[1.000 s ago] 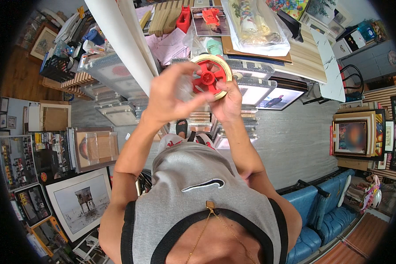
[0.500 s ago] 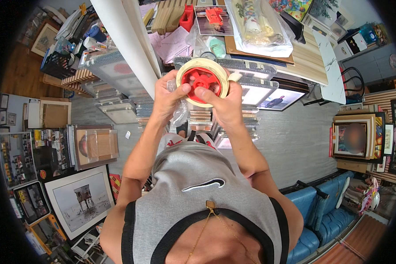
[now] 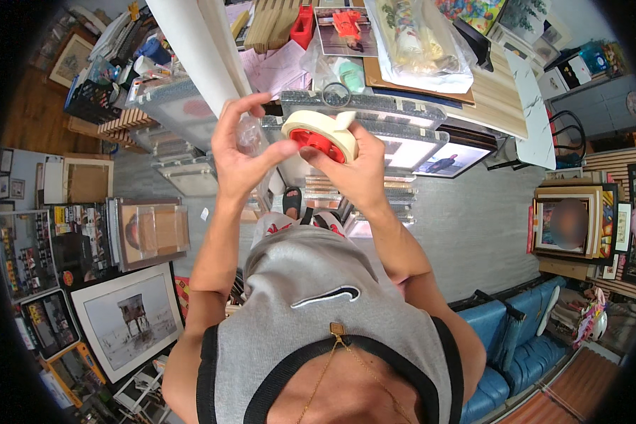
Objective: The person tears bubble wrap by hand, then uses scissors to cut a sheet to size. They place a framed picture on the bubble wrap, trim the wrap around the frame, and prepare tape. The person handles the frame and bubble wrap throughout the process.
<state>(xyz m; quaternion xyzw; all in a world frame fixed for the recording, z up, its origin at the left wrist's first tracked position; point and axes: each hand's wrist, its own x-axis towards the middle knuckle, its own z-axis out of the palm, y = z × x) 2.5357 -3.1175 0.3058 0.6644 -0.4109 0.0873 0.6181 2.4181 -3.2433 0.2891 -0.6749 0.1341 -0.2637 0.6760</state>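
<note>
My right hand [image 3: 362,168] grips a roll of cream masking tape [image 3: 319,127] with a red core, its thumb at the core. The roll is tilted, and a short tape end stands up from its top near my right fingers. My left hand [image 3: 240,155] is just left of the roll, index finger raised and curved, thumb tip at the roll's left edge; I cannot tell if it touches. Crumpled clear plastic wrap [image 3: 248,136] sits in the left hand, between index finger and thumb, and hangs down behind the thumb. The left hand's other fingers are mostly hidden.
Bubble-wrapped frames [image 3: 403,113] stand upright in rows just beyond my hands. A cluttered table [image 3: 498,88] with papers and wrapped items lies past them. A white post [image 3: 201,49] rises at left. A blue sofa [image 3: 537,311] is at lower right; framed pictures [image 3: 131,311] lean at left.
My left hand has let go of the roll's left side and moved left and opened wider, the plastic with it. In my right hand the roll has tipped from facing me to edge-up.
</note>
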